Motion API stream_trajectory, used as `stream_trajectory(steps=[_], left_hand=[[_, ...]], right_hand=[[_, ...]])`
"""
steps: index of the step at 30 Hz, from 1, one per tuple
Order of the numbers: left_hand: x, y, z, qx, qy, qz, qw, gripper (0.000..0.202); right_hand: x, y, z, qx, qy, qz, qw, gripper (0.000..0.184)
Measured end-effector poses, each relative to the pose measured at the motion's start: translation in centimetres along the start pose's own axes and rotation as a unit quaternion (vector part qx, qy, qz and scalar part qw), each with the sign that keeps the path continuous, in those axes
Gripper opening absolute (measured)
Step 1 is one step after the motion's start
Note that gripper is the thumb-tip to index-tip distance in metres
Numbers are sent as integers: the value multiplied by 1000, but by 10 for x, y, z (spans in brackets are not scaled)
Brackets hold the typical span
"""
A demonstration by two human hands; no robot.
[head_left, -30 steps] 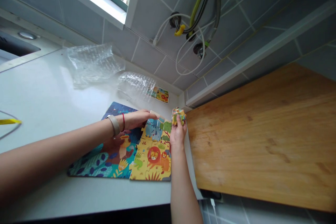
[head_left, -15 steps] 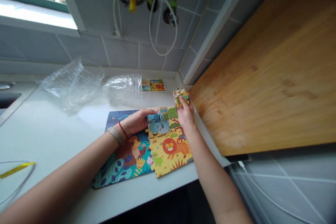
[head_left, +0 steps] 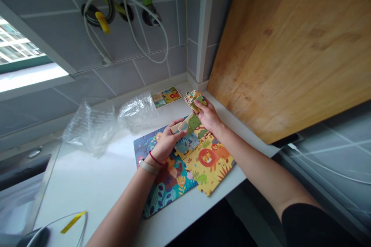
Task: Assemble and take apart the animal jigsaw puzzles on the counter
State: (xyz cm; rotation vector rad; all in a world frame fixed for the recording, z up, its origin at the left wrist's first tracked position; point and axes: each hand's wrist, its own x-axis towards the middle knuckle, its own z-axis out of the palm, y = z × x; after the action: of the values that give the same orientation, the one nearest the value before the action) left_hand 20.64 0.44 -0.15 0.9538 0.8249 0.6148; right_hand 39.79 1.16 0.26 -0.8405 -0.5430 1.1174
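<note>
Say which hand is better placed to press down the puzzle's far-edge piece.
Left, probably: the left hand touches that piece; the right hand is busy gripping a stack of pieces.

Left of the wooden board (head_left: 290,46), a picture card (head_left: 166,96) and crumpled plastic wrap (head_left: 92,127) lie on the white counter (head_left: 87,177); wall hoses (head_left: 108,0) hang upper-left of the board.

The puzzle (head_left: 203,166) is thick card with a smooth printed top that looks a bit dull. The stack of pieces (head_left: 193,98) is the same card. The counter (head_left: 87,177) is white, smooth and shiny. The wrap (head_left: 89,127) is clear, crinkly plastic. The big board (head_left: 284,46) is smooth wood. The wall tiles (head_left: 145,73) are grey and smooth.
</note>
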Motion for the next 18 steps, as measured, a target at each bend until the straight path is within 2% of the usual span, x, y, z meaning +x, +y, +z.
stream_trajectory(steps=[7,10,13,15,18], left_hand=[[11,-8,1,56,72,43,995,44],[14,-3,-7,54,76,46,995,43],[15,6,-23,70,64,44,995,48],[16,13,-35,87,59,41,994,51],[17,20,-50,83,65,53,993,54]], right_hand=[[-5,-5,4,-24,2,-11,1000,48],[-4,-8,3,-33,12,-8,999,48],[-2,-9,1,-30,14,-5,999,50],[-2,-7,0,-28,-10,15,999,50],[-6,-2,-1,-64,-84,65,992,51]])
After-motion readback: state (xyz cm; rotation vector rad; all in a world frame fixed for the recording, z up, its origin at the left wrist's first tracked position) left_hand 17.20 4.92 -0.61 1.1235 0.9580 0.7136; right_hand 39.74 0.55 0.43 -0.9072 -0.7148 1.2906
